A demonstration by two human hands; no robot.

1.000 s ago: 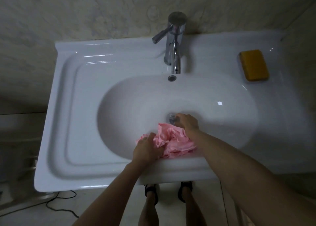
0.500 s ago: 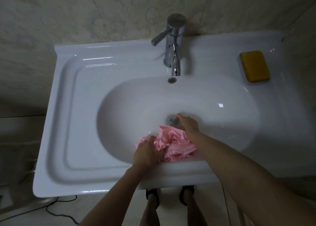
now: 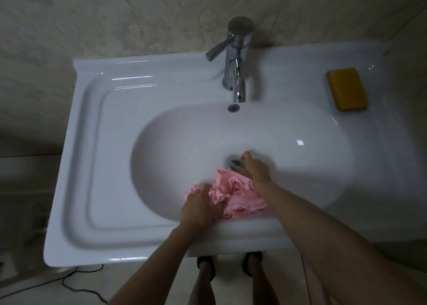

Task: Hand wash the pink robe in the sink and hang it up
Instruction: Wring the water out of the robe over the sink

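Left hand (image 3: 201, 209) grips the bunched pink robe (image 3: 240, 195) low in the sink (image 3: 92, 166); just beyond that grip, right hand (image 3: 255, 169) seemingly pinches the drain plug (image 3: 234, 163).

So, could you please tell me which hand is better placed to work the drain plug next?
Right. The right hand has its fingers round the drain plug, while the left hand is farther from it and grips the pink robe against the near wall of the sink.
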